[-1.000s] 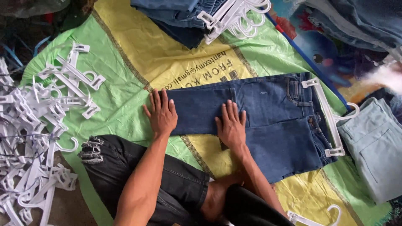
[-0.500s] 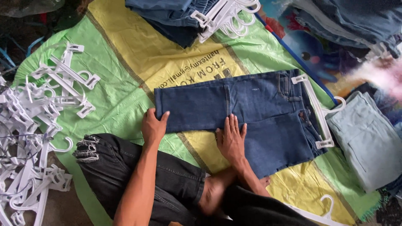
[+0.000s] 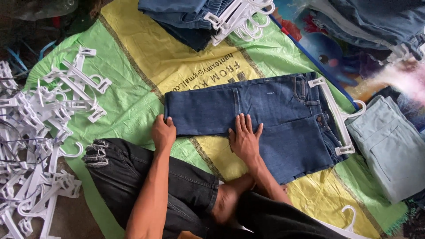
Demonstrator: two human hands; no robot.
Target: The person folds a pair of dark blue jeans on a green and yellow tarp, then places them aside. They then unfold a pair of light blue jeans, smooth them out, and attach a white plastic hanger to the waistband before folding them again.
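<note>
Dark blue jeans [image 3: 265,110] lie folded on a green and yellow mat [image 3: 133,88], their waist clipped in a white plastic hanger [image 3: 336,115] on the right. My left hand [image 3: 164,132] pinches the folded left edge of the jeans at its near corner. My right hand [image 3: 244,139] lies flat, fingers spread, pressing on the near edge of the jeans at the middle. My legs in black ripped trousers [image 3: 146,177] are crossed just below the hands.
A heap of white hangers [image 3: 40,132] covers the left side. Stacked folded jeans with hangers [image 3: 208,17] sit at the top. Light blue folded trousers [image 3: 389,146] lie at the right, more denim [image 3: 376,22] at the top right. One hanger [image 3: 349,219] lies at the bottom right.
The left hand slid from flat on the denim to the left edge and now grips it. The right hand stays pressed on the jeans. The view drifted slightly.
</note>
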